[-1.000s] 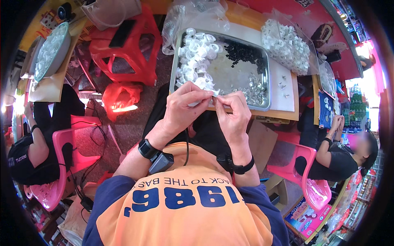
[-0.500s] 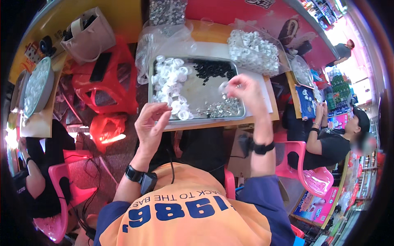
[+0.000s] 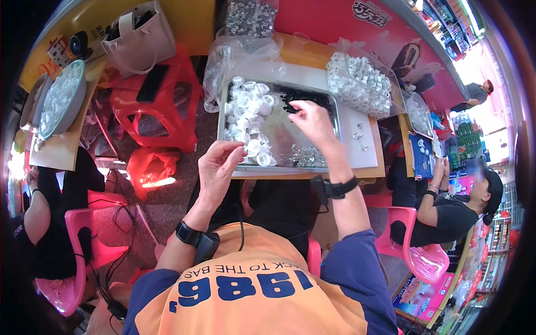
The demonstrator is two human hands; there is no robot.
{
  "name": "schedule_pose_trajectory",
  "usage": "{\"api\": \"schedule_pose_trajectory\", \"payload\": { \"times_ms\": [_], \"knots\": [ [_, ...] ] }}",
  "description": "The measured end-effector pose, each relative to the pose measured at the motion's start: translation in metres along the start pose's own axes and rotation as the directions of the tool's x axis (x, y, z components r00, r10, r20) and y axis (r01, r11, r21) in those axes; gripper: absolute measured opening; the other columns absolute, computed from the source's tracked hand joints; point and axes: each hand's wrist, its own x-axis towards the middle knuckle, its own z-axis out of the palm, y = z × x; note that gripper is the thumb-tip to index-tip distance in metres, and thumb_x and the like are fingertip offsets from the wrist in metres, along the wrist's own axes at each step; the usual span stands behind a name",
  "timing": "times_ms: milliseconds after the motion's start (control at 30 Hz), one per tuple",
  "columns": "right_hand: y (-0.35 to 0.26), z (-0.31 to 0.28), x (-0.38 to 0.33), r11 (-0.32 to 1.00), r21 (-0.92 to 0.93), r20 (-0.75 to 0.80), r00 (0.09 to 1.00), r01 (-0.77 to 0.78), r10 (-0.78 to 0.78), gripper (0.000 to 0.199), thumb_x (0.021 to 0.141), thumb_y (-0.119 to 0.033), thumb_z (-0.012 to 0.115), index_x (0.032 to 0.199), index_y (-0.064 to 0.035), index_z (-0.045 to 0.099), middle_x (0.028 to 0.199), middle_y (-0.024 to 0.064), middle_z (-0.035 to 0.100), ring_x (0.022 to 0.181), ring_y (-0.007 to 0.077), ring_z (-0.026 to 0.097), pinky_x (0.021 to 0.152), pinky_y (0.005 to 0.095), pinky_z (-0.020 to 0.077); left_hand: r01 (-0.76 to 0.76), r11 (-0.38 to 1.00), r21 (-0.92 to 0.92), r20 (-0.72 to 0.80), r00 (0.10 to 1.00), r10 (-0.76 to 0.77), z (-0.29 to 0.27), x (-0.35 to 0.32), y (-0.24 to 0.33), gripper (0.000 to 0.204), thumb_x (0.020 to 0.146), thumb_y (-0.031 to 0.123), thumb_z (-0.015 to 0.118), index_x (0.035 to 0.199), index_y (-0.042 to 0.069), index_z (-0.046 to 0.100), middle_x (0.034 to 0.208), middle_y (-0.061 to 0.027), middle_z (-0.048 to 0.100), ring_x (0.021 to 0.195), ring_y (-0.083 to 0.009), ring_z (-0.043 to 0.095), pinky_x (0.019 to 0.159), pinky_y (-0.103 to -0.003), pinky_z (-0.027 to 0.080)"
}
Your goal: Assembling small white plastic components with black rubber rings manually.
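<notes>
Head: right hand [image 3: 312, 123] (nearer black pieces [image 3: 288, 99])

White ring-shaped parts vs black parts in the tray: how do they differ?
Colour and size: the white ring-shaped parts are pale and each clearly larger; the black parts are dark and tiny.
Place: the white ones run along the tray's left side; the black ones sit toward its far right, partly hidden by the right hand.
Shared: both lie loose in the metal tray.
</notes>
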Motion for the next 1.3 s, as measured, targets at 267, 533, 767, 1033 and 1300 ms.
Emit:
{"api": "schedule_pose_trajectory", "payload": {
  "times_ms": [267,533,767,1033,1300],
  "knots": [
    [0.024,0.053,0.049,0.996,-0.002,0.046,0.995,0.092,-0.092,0.042,0.073,-0.01,0.069,0.113,-0.0005,0.061,0.109,0.0184,0.062,0.103,0.0338,0.059,0.092,0.0396,0.0469,0.03,0.999,0.034,-0.016,0.999,-0.03,-0.01,-0.004,0.004,0.016,0.091,0.007,0.061,0.1,-0.005,0.065,0.093,-0.0076,0.064,0.085,-0.0146,0.066,0.074,-0.026,0.054],
    [-0.025,0.01,-0.015,0.978,0.202,-0.07,0.997,0.052,-0.038,0.038,0.072,-0.004,0.075,0.109,-0.0029,0.063,0.095,0.0105,0.064,0.08,0.0195,0.063,0.071,0.0303,0.0524,0.158,0.984,-0.079,0.008,0.987,-0.158,-0.008,0.002,-0.002,0.018,0.091,0.009,0.061,0.102,-0.004,0.065,0.091,-0.0083,0.067,0.083,-0.0158,0.067,0.073,-0.026,0.054],
    [-0.062,0.009,-0.077,0.866,0.499,-0.094,0.995,0.026,0.024,0.04,0.074,-0.002,0.075,0.112,-0.0019,0.064,0.096,0.0058,0.065,0.082,0.0115,0.061,0.076,0.0252,0.0507,0.257,0.952,-0.165,0.185,0.956,-0.226,0.027,0.008,0.005,0.021,0.089,0.012,0.065,0.103,-0.003,0.065,0.098,-0.0099,0.068,0.087,-0.0145,0.066,0.075,-0.025,0.053],
    [-0.088,0.032,-0.117,0.953,0.28,-0.181,0.981,0.119,-0.07,0.044,0.075,-0.006,0.076,0.116,-0.0016,0.061,0.096,0.0125,0.066,0.08,0.0203,0.065,0.071,0.0305,0.0521,0.428,0.852,-0.3,0.212,0.901,-0.378,0.017,-0.002,-0.005,0.026,0.091,0.014,0.063,0.109,-0.004,0.064,0.097,-0.0096,0.068,0.084,-0.0143,0.067,0.074,-0.025,0.056],
    [0.002,-0.008,-0.085,0.971,0.088,-0.14,0.963,-0.221,0.232,0.017,0.084,-0.01,0.066,0.1,-0.0034,0.069,0.089,0.0094,0.067,0.076,0.0176,0.065,0.07,0.0284,0.0503,0.501,0.781,-0.374,0.263,0.864,-0.429,0.005,0.002,-0.005,0.029,0.094,0.024,0.058,0.103,-0.003,0.064,0.092,-0.0097,0.068,0.075,-0.0182,0.068,0.066,-0.027,0.058]
  ]
}}
